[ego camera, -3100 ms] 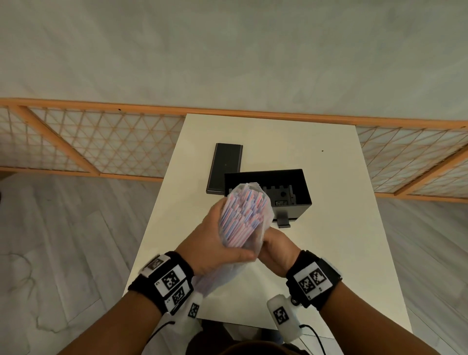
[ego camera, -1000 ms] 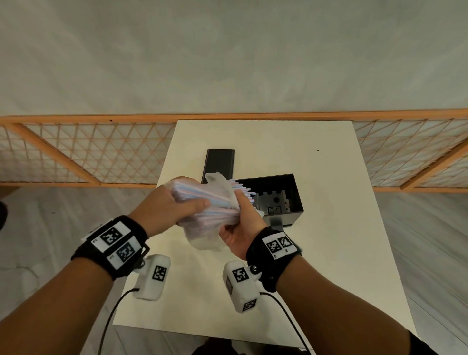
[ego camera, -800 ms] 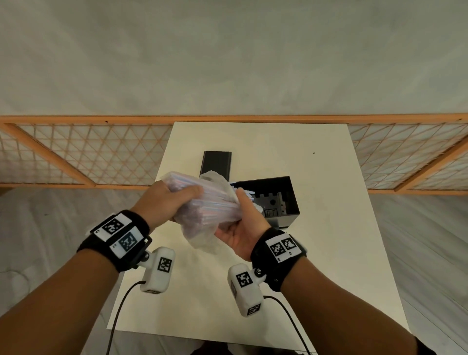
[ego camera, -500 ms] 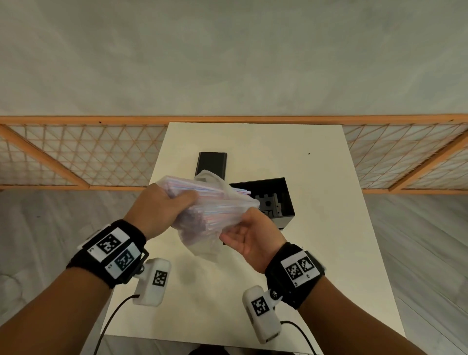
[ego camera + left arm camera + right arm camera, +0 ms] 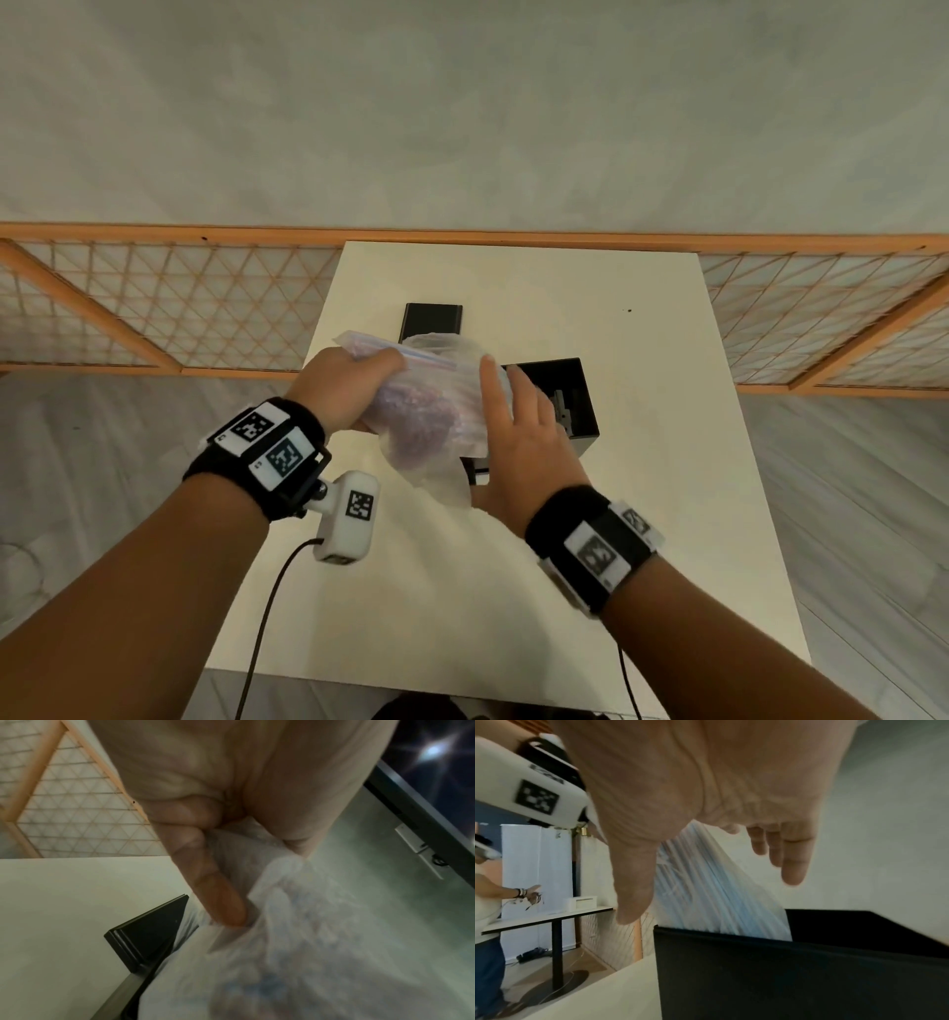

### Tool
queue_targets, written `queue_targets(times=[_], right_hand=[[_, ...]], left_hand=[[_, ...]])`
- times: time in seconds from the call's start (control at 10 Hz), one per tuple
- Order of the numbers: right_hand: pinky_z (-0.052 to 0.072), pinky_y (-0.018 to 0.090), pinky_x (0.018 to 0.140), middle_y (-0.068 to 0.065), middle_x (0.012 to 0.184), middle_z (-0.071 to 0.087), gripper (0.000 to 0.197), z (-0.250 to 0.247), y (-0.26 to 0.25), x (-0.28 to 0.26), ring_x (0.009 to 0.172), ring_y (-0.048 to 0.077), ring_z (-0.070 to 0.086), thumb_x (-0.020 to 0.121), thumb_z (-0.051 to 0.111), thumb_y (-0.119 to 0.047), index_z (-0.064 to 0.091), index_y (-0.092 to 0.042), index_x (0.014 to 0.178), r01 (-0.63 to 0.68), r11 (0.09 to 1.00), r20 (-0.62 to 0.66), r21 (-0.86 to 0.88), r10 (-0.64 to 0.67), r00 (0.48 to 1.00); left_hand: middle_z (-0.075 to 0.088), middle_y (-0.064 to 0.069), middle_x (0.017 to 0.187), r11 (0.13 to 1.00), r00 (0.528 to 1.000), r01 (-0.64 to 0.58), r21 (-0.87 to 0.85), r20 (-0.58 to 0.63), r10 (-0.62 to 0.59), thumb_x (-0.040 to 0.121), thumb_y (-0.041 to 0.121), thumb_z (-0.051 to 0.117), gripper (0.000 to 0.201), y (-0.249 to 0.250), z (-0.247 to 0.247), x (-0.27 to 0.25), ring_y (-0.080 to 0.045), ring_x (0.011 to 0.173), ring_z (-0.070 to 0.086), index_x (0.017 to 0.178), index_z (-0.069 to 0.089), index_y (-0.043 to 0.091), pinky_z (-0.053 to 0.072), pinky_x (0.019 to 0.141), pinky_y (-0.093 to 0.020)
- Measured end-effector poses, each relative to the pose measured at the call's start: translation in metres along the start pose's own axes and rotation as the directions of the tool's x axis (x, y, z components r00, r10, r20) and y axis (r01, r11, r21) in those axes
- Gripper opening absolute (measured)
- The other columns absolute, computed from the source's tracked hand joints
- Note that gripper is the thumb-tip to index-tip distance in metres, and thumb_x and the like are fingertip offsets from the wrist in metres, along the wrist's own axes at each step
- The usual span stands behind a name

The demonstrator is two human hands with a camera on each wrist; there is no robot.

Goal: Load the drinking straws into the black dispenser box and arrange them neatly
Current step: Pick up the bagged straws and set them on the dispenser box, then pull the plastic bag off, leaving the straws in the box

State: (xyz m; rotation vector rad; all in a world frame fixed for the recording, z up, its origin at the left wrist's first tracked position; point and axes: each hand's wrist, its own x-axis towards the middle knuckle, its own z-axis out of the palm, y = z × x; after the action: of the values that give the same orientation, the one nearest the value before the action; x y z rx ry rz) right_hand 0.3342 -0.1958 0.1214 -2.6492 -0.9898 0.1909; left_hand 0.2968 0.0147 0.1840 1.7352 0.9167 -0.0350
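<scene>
A clear plastic bag of pastel drinking straws hangs over the white table, tilted down to the right. My left hand grips the bag's upper left end; in the left wrist view a finger pinches the crumpled plastic. My right hand lies with straight fingers against the bag's right end. The black dispenser box stands open just right of the bag. In the right wrist view the straws slope down behind the box wall, below my open right hand.
The box's black lid lies flat behind the bag, also seen as the lid in the left wrist view. A wooden lattice railing runs behind the table. Another person stands by a second table far left.
My right hand has turned from palm up under the bag to palm down against its right end. The bag has tipped down toward the box.
</scene>
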Motion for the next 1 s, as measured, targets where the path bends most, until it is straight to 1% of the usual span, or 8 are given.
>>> queue_targets(times=[0.1, 0.2, 0.3, 0.4, 0.6, 0.7, 0.8, 1.0], right_hand=[[0.031, 0.053, 0.118, 0.008, 0.165, 0.015, 0.131, 0.000, 0.004, 0.040, 0.150, 0.032, 0.021, 0.071, 0.081, -0.048, -0.016, -0.029, 0.156, 0.009, 0.995, 0.119, 0.098, -0.020, 0.993], [0.051, 0.047, 0.099, -0.001, 0.143, 0.049, 0.088, -0.007, 0.002, 0.068, 0.127, 0.025, 0.055, 0.083, 0.065, -0.037, 0.014, -0.037, 0.155, -0.056, 0.969, 0.229, 0.239, 0.000, 0.973], [0.052, 0.036, 0.090, 0.003, 0.120, 0.064, 0.046, -0.035, 0.002, 0.082, 0.107, 0.023, 0.063, 0.094, 0.054, -0.017, 0.048, -0.022, 0.140, -0.059, 0.959, 0.307, 0.278, -0.031, 0.951], [0.045, 0.030, 0.087, 0.009, 0.122, 0.064, 0.035, -0.053, 0.007, 0.093, 0.112, 0.027, 0.061, 0.100, 0.048, -0.008, 0.057, -0.011, 0.134, -0.021, 0.972, 0.381, 0.234, -0.072, 0.922], [0.039, 0.027, 0.083, 0.008, 0.106, 0.061, 0.015, -0.063, 0.009, 0.122, 0.093, 0.018, 0.052, 0.098, 0.060, -0.017, 0.064, -0.006, 0.108, 0.027, 0.991, 0.517, 0.134, -0.093, 0.851], [0.039, 0.027, 0.080, 0.002, 0.099, 0.057, 0.007, -0.064, 0.004, 0.125, 0.093, 0.018, 0.053, 0.097, 0.061, -0.019, 0.062, -0.013, 0.101, 0.016, 0.994, 0.505, 0.104, -0.067, 0.861], [0.044, 0.028, 0.085, 0.001, 0.111, 0.063, 0.027, -0.066, 0.006, 0.126, 0.104, 0.020, 0.059, 0.095, 0.063, -0.020, 0.063, -0.012, 0.121, -0.021, 0.983, 0.474, 0.184, -0.070, 0.878], [0.050, 0.039, 0.099, -0.005, 0.114, 0.069, 0.050, -0.076, 0.007, 0.126, 0.107, 0.016, 0.063, 0.079, 0.080, -0.043, 0.064, -0.026, 0.123, -0.008, 0.949, 0.430, 0.316, -0.135, 0.893]], left_hand=[[0.077, -0.009, 0.094, 1.000, 0.999, 0.001, -0.009, 0.038, 0.000, 0.087, 0.032, 0.067, 0.024, 0.004, 0.004, 0.002, -0.025, 0.085, 0.075, 0.101, 0.075, 0.015, 0.061, 0.060, -0.034], [0.075, -0.008, 0.099, 0.999, 0.997, -0.023, 0.023, 0.077, 0.021, 0.092, 0.041, 0.065, 0.020, 0.011, 0.005, 0.002, -0.023, 0.087, 0.074, 0.096, 0.071, 0.022, 0.064, 0.075, -0.041], [0.077, -0.002, 0.101, 0.997, 0.978, -0.073, -0.009, 0.195, 0.073, 0.092, 0.056, 0.065, 0.030, 0.015, 0.000, 0.002, -0.017, 0.087, 0.076, 0.103, 0.067, 0.028, 0.063, 0.078, -0.036], [0.077, 0.013, 0.096, 0.973, 0.932, -0.218, 0.074, 0.311, 0.185, 0.087, 0.055, 0.070, 0.030, 0.017, -0.006, -0.004, 0.000, 0.085, 0.073, 0.107, 0.065, 0.034, 0.056, 0.065, -0.016], [0.065, 0.004, 0.127, 0.948, 0.920, -0.279, 0.151, 0.327, 0.218, 0.059, 0.051, 0.097, 0.094, -0.016, 0.002, 0.027, -0.014, 0.120, 0.064, 0.135, 0.052, 0.021, 0.059, 0.091, -0.033], [0.058, 0.014, 0.124, 0.943, 0.956, -0.253, 0.219, 0.204, 0.209, 0.048, 0.064, 0.096, 0.106, -0.027, 0.008, 0.034, -0.006, 0.114, 0.059, 0.132, 0.041, 0.028, 0.058, 0.088, -0.034], [0.070, 0.008, 0.113, 0.943, 0.960, -0.272, 0.190, 0.123, 0.252, 0.049, 0.072, 0.091, 0.094, -0.036, 0.010, 0.047, -0.011, 0.103, 0.071, 0.124, 0.057, 0.027, 0.063, 0.080, -0.041], [0.069, 0.000, 0.095, 0.938, 0.948, -0.317, 0.139, 0.007, 0.320, 0.075, 0.063, 0.078, 0.063, -0.024, 0.009, 0.039, -0.022, 0.086, 0.073, 0.113, 0.060, 0.015, 0.058, 0.060, -0.036]])
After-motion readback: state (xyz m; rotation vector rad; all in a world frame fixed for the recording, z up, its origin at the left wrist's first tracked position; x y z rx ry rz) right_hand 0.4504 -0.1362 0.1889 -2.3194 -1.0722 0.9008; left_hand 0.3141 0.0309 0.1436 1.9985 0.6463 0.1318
